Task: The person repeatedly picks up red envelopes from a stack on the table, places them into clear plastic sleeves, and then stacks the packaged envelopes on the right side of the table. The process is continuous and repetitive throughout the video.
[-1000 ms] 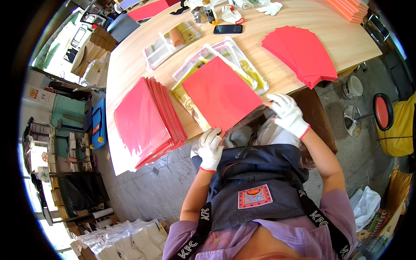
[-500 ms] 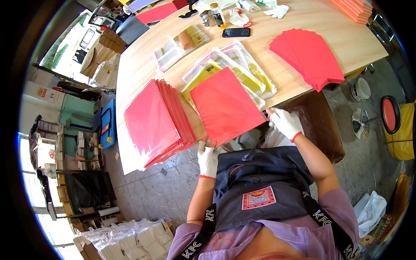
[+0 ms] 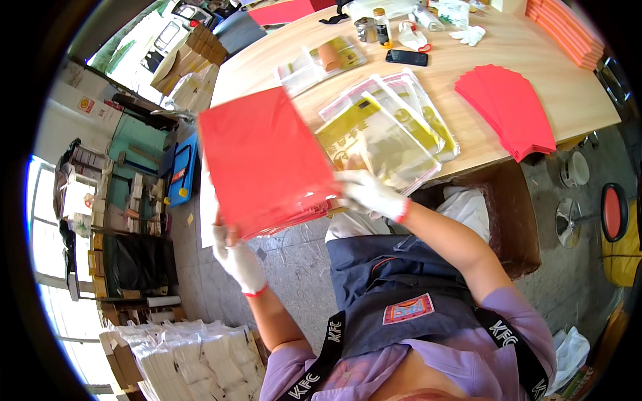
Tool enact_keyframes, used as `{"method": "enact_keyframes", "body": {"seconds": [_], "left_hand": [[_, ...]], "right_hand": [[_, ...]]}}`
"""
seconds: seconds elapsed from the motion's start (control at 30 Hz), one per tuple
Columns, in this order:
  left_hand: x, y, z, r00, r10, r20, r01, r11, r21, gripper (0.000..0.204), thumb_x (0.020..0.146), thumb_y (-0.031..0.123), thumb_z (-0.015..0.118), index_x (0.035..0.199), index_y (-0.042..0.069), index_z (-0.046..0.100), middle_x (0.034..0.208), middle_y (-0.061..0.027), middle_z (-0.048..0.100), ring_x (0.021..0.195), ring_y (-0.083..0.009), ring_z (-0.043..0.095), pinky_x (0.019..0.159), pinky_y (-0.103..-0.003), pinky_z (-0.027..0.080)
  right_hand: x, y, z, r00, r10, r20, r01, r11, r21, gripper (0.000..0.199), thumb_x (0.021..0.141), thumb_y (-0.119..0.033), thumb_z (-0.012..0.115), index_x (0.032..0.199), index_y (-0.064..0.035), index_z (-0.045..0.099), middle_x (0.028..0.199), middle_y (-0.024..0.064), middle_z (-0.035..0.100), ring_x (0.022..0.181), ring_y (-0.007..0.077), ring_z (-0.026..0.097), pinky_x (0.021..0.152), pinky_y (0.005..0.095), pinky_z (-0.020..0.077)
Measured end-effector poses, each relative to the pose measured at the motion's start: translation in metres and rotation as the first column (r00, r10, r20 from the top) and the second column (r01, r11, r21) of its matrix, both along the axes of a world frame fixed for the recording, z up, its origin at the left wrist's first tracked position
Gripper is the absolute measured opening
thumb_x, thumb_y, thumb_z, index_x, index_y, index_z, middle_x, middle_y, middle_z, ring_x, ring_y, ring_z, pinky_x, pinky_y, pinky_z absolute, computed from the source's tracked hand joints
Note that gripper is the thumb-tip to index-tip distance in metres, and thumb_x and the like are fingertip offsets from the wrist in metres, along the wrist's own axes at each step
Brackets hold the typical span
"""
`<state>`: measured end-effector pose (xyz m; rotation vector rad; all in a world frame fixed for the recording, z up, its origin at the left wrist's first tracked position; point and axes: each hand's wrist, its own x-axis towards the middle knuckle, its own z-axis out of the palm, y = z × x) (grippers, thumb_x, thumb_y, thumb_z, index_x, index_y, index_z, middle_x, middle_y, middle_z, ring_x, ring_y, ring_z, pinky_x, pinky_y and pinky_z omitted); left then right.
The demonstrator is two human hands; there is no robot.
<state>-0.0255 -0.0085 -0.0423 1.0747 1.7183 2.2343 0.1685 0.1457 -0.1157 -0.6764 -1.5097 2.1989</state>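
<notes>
A red sheet [image 3: 267, 154], its surface smooth and slightly shiny, is over the stack of red sheets in clear sleeves [image 3: 294, 219] at the table's left. My left hand [image 3: 235, 259], in a white glove with a red cuff, grips its near left edge. At the near right corner my right hand [image 3: 370, 192], gloved alike, pinches the sheet; its fingers are a little blurred. Just right of the sheet lie clear plastic bags with gold-coloured print [image 3: 381, 137]. The sheet covers most of the stack beneath.
Farther right is a fanned pile of red card [image 3: 511, 110]. Toward the back lie more printed bags under a brown roll [image 3: 328, 57], a black phone [image 3: 406, 58], a bottle [image 3: 382, 28] and a white glove [image 3: 468, 35]. A brown bin [image 3: 515, 227] stands by the table's near edge.
Both hands have carried the red sheet leftward, from over the plastic bags to over the red stack. The printed bags it covered now show. The view has shifted slightly.
</notes>
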Motion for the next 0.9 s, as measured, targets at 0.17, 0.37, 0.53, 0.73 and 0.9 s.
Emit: {"method": "enact_keyframes", "body": {"seconds": [0.17,0.37,0.53,0.73,0.9], "left_hand": [[-0.114,-0.05,-0.079,0.921,0.112,-0.373,-0.33,0.733,-0.595,0.041,0.088,0.011,0.042,0.127,-0.003,0.045,0.127,-0.0128,0.048,0.112,-0.0214,0.048,0.093,-0.03,0.038],[-0.085,-0.039,-0.14,0.908,0.418,-0.006,-0.407,0.881,-0.241,0.049,0.09,0.017,0.04,0.136,0.003,0.034,0.138,-0.0166,0.036,0.124,-0.026,0.039,0.101,-0.038,0.036],[-0.028,-0.059,-0.199,0.892,0.443,-0.088,-0.451,0.881,-0.141,0.047,0.092,0.014,0.041,0.135,-0.003,0.031,0.137,-0.0199,0.035,0.122,-0.0304,0.04,0.103,-0.042,0.033],[0.072,-0.012,-0.202,0.834,-0.145,-0.533,-0.02,0.957,-0.291,0.038,0.086,0.008,0.052,0.122,-0.004,0.045,0.132,-0.0214,0.041,0.122,-0.0357,0.039,0.1,-0.042,0.033],[0.106,0.087,-0.164,0.648,-0.414,-0.639,-0.004,0.838,-0.546,0.043,0.079,0.016,0.061,0.119,0.004,0.051,0.131,-0.0194,0.041,0.125,-0.0392,0.031,0.103,-0.049,0.027]], "right_hand": [[-0.064,-0.012,-0.001,0.991,0.03,0.132,-0.075,0.933,0.352,0.033,0.086,-0.031,0.053,0.075,-0.0013,0.064,0.07,0.0068,0.064,0.059,0.0146,0.06,0.057,0.03,0.0478],[0.02,0.015,-0.046,0.977,-0.109,-0.181,0.114,0.993,0.016,0.024,0.092,-0.021,0.047,0.099,-0.0013,0.059,0.075,0.0056,0.063,0.05,0.0105,0.055,0.041,0.024,0.044],[0.2,0.059,-0.063,0.564,-0.819,0.1,0.797,0.572,0.194,0.023,0.088,-0.012,0.043,0.106,-0.0045,0.055,0.072,0.0055,0.059,0.056,0.0122,0.055,0.044,0.0246,0.044],[0.33,0.109,-0.077,0.538,-0.81,0.234,0.827,0.452,-0.336,0.031,0.095,-0.026,0.033,0.104,-0.0031,0.051,0.078,0.0119,0.062,0.048,0.0123,0.052,0.037,0.0208,0.0424],[0.332,0.121,-0.079,0.55,-0.811,0.199,0.807,0.456,-0.374,0.039,0.098,-0.033,0.027,0.107,-0.0029,0.05,0.086,0.0129,0.061,0.053,0.0105,0.053,0.04,0.0188,0.0444]]}}
